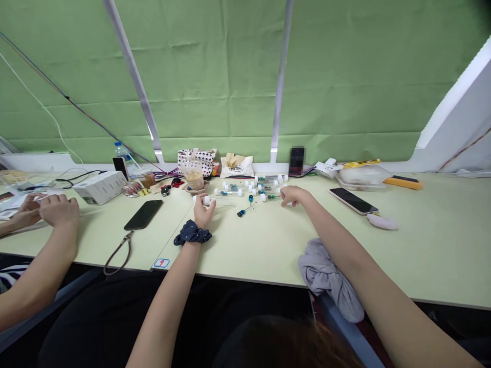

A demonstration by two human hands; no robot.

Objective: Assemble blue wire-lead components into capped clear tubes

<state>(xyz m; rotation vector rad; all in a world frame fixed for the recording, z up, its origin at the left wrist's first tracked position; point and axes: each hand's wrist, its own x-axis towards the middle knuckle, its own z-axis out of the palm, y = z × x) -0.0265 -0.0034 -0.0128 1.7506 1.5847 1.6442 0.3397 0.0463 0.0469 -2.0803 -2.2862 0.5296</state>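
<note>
My left hand (pixel 203 212), with a dark blue scrunchie (pixel 192 232) on the wrist, is closed around a small white-capped tube (pixel 207 201) just above the table. Fingers bent inward, my right hand (pixel 293 195) is at the right end of a cluster of tubes. A bit of white shows under its fingertips, too small to name. Between the hands lie several clear tubes (pixel 229 192) with white caps and blue-green contents. Closer to me are a small dark blue piece (pixel 241 213) and another blue piece (pixel 250 198), with thin wires or stems beside them.
A phone with a strap (pixel 143 214) lies left, another phone (pixel 353 200) right. Behind stand an iced drink cup (pixel 194 176) and a tissue pack (pixel 237 165). A grey cloth (pixel 330 276) hangs at the front edge. A co-worker's hands (pixel 57 209) are at far left.
</note>
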